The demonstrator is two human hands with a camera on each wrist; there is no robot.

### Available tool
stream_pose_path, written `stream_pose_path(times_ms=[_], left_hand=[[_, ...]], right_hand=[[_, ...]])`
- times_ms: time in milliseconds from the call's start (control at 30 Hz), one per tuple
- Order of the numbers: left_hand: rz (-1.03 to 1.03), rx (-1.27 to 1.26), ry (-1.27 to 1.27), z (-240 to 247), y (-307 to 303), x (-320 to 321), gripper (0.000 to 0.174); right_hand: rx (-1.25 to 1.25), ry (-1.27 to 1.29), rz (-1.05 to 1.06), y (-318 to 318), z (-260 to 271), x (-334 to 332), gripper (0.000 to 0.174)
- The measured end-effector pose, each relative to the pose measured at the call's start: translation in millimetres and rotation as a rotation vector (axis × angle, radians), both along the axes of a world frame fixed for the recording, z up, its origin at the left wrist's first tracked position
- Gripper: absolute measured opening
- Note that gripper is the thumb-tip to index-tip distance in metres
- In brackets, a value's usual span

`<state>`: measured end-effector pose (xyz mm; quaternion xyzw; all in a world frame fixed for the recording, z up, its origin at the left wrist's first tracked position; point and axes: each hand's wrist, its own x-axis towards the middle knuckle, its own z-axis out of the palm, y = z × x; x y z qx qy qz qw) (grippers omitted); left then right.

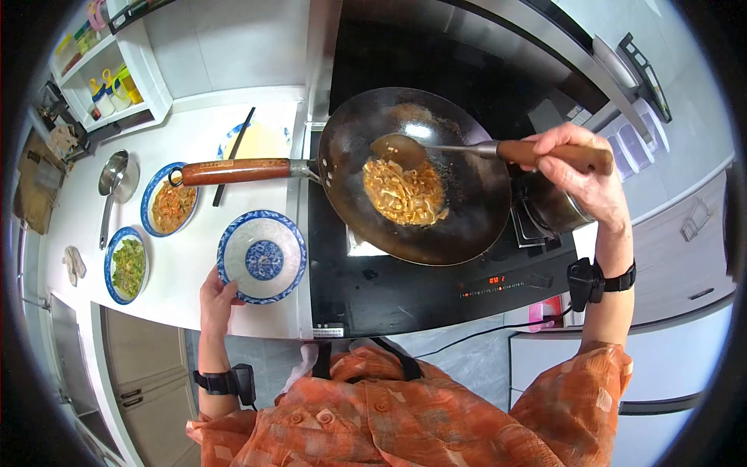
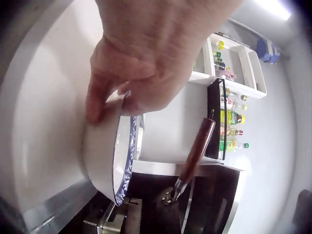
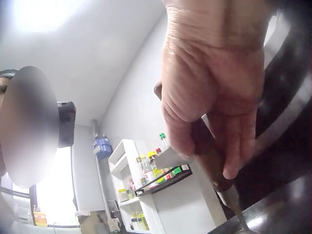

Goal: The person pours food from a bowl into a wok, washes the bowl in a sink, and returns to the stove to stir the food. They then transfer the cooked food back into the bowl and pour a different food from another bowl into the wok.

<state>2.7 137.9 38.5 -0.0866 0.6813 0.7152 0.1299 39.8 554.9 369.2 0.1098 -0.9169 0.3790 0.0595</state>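
A black wok [image 1: 467, 187] with a wooden handle [image 1: 233, 171] sits on the dark cooktop [image 1: 389, 288], holding a heap of noodles [image 1: 405, 193]. My right hand [image 1: 580, 167] grips the wooden handle of a metal spatula [image 1: 401, 148] whose blade lies in the wok above the noodles. My left hand [image 1: 216, 296] pinches the near rim of an empty blue-and-white bowl [image 1: 262, 256] on the white counter, left of the cooktop. In the left wrist view the fingers [image 2: 141, 92] curl over the bowl's rim [image 2: 124, 161]. The right wrist view shows fingers [image 3: 209, 112] wrapped round the spatula handle [image 3: 214, 165].
Two filled blue-rimmed dishes stand on the counter [image 1: 187, 272]: one with orange food [image 1: 170, 204], one with greens [image 1: 127, 266]. A metal ladle [image 1: 113, 187] lies at the left, chopsticks [image 1: 233, 156] over a plate behind. A shelf of bottles [image 1: 109, 86] stands at the back. A pot [image 1: 552, 206] sits right of the wok.
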Motion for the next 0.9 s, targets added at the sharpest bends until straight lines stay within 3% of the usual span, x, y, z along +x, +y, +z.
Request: stream_pose_path(times_ms=[33, 133, 233, 300, 433, 600, 667, 900], left_hand=[[0.000, 0.003, 0.002, -5, -5, -5, 0.043], [0.055, -0.519, 0.276, -9, -22, -31, 0.049], [0.129, -0.504, 0.319, 40, -10, -62, 0.051], [0.188, -0.228, 0.349, 63, 1, -78, 0.042], [0.069, -0.019, 0.328, 85, 2, -110, 0.024], [-0.087, 0.198, 0.290, 99, 4, -128, 0.024], [-0.074, 0.439, 0.211, 100, -1, -137, 0.028], [-0.138, 0.458, 0.090, 104, -6, -150, 0.030]], right_hand=[[-0.009, 0.025, -0.002, -6, 0, -5, 0.015], [-0.110, 0.145, -0.153, -13, 1, -21, 0.024], [-0.264, 0.071, -0.287, 1, 0, -52, 0.029], [-0.304, 0.047, -0.310, 2, -2, -58, 0.028], [-0.229, -0.021, -0.333, 5, 6, -64, 0.029], [-0.126, -0.024, -0.321, -3, 11, -58, 0.032], [-0.155, -0.072, -0.332, -12, 10, -60, 0.033], [-0.116, -0.067, -0.230, 0, 16, -51, 0.029]])
